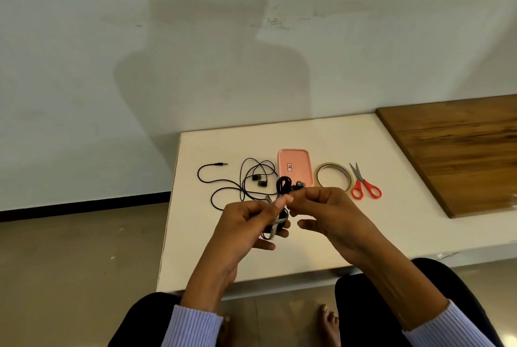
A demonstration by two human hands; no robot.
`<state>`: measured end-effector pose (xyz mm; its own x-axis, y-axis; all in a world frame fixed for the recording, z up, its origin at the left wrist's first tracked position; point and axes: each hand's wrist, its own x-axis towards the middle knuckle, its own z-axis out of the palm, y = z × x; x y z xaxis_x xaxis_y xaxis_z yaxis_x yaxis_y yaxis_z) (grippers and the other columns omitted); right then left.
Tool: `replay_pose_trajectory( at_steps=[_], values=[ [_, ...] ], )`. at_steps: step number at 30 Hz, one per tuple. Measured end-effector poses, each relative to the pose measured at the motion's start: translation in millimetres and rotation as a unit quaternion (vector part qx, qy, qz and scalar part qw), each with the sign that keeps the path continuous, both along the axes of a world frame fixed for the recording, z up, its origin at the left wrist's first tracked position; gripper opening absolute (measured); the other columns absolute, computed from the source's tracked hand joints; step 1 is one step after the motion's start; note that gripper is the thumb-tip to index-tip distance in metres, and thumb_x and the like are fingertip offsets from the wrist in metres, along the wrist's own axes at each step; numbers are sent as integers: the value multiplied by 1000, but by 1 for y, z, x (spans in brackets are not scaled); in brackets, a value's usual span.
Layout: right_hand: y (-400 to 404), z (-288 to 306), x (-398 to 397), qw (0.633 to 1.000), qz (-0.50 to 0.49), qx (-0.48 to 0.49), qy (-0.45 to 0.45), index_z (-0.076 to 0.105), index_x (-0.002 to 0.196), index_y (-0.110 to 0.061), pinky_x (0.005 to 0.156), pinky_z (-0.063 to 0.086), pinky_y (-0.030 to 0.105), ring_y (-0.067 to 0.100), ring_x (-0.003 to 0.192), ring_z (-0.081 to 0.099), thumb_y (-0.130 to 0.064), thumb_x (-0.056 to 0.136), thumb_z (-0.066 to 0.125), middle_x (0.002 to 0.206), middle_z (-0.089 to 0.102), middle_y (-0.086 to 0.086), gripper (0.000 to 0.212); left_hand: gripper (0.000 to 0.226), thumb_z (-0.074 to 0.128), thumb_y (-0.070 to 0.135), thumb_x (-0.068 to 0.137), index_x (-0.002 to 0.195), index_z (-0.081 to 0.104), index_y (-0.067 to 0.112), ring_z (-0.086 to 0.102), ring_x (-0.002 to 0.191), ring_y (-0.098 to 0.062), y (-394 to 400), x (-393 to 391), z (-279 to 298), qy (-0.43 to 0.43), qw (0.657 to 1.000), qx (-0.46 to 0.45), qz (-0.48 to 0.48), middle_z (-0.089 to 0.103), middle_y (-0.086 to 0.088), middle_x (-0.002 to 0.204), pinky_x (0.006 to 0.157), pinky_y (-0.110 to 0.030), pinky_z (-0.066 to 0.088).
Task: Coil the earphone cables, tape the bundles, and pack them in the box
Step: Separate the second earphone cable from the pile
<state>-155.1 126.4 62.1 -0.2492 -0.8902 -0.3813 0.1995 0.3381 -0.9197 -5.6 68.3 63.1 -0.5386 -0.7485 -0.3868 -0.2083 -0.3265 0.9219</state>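
Two earphone sets are in view: one coiled bundle [279, 206] is held above the tabletop [391, 234] between both hands, and one loose earphone cable [243, 181] lies uncoiled on the tabletop beyond them, its plug pointing right and its two earbuds resting near the middle of the tangle. The left hand [246, 226] grips the lower part of the bundle, fingers curled round it, with what appears to be a strip of tape crossing the coil at that point. The right hand [327, 212] pinches the upper part between thumb and forefinger, remaining fingers loosely extended below; whether it holds tape or cable cannot be determined. The top loop and earbuds of the bundle project above the fingers. Just behind the hands lies the pink box [295, 169], lid closed; to its right the tape roll [334, 177], then the red-handled scissors [365, 185], close together. A brown wooden board [461, 151] lies at the far right. Assessment: taping of the first bundle appears under way; the second cable is untouched and the box unopened. Risks: if either grip slackens before the tape is pressed down, the coil may spring open; tape may stick to the fingers or to itself; the projecting earbuds may snag; a bulky bundle may not sit inside the box.
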Motion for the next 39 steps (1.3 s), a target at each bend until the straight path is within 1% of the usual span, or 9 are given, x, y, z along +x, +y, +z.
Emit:
replay_pose_trajectory(
  at_steps=[7, 12, 14, 16, 19, 24, 34, 36, 39],
  values=[
    [-2, 5, -13, 993, 48, 15, -106, 73, 94, -5, 66, 56, 20, 11, 79, 69, -9, 68, 68, 89, 73, 7, 26, 28, 55, 28, 91, 78, 73, 9, 63, 61, -14, -3, 0, -1, 45, 997, 55, 19, 63, -6, 65, 52, -27, 53],
    [-3, 5, -17, 977, 46, 19, -206, 69, 99, 5, 69, 58, 23, 19, 81, 71, 16, 84, 47, 92, 72, 16, 29, 32, 54, 28, 91, 73, 72, 10, 56, 55, -10, -5, 1, 0, 72, 994, 78, 13, 61, -4, 62, 51, -26, 52],
    [-3, 5, -17, 975, 34, 18, -218, 68, 98, 6, 70, 58, 24, 21, 81, 70, 13, 88, 41, 93, 70, 18, 29, 32, 54, 29, 90, 72, 73, 11, 55, 55, -10, -5, 2, -1, 73, 994, 78, 12, 60, -4, 62, 52, -26, 53],
    [-3, 2, -12, 978, 30, 9, -206, 68, 100, 6, 71, 57, 24, 19, 83, 68, 1, 89, 52, 93, 69, 16, 20, 32, 55, 30, 89, 70, 73, 11, 54, 55, -9, -5, 1, -2, 73, 994, 76, 9, 59, -3, 62, 53, -26, 53],
    [-5, -5, -3, 985, 22, -1, -173, 71, 97, 0, 72, 55, 20, 14, 80, 64, -13, 76, 67, 86, 69, 9, 25, 30, 57, 35, 82, 69, 73, 13, 54, 55, -9, -4, -1, -3, 77, 994, 75, 2, 59, -3, 61, 53, -26, 53],
    [-6, -6, 0, 970, 24, 7, -240, 74, 88, -4, 62, 53, 15, 11, 72, 59, -10, 70, 68, 79, 66, 6, 20, 32, 56, 37, 83, 71, 71, 12, 51, 54, -9, -5, 1, -5, 82, 993, 88, -14, 57, -2, 61, 52, -25, 51],
    [-8, -12, -2, 947, 38, 29, -316, 69, 92, -7, 50, 47, 11, 7, 63, 57, -14, 75, 64, 71, 62, 2, 19, 32, 48, 33, 85, 66, 64, 14, 50, 48, -9, -4, -5, -2, 171, 947, 267, -48, 49, 3, 55, 43, -22, 45],
    [-7, -12, -2, 951, 39, 37, -304, 70, 93, -7, 50, 46, 11, 7, 62, 56, -15, 76, 64, 69, 61, 2, 19, 34, 47, 33, 89, 72, 67, 12, 58, 54, -12, -4, -3, -4, 122, 966, 220, -53, 56, 1, 58, 45, -22, 46],
    [-8, -15, -3, 979, 17, 65, -193, 69, 103, -3, 56, 47, 16, 8, 71, 54, -23, 71, 73, 79, 62, 2, 38, 40, 48, 40, 94, 91, 72, 8, 71, 73, -19, -5, -1, -8, 0, 996, 88, -25, 74, -4, 80, 56, -26, 54]
  ],
)
